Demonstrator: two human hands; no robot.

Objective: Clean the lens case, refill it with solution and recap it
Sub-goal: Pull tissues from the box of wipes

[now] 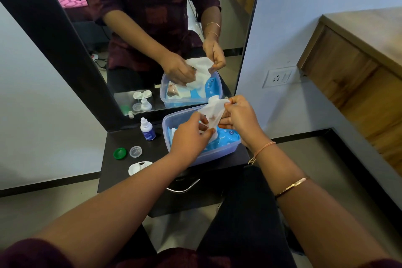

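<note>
Both sets of fingertips pinch a white wipe [212, 111], stretched between them above the clear tub [174, 137]. The left hand [191, 137] grips its lower edge, the right hand [237, 115] its upper edge. A blue wipes pack [226, 139] lies in the tub, which sits at the shelf's [121, 137] right edge. The white lens case [137, 167] lies open at the near left edge, partly behind the left forearm. Just beyond it lie a green cap [119, 153] and a clear cap [135, 151], side by side. The solution bottle [147, 129] stands upright near the mirror [152, 28].
</note>
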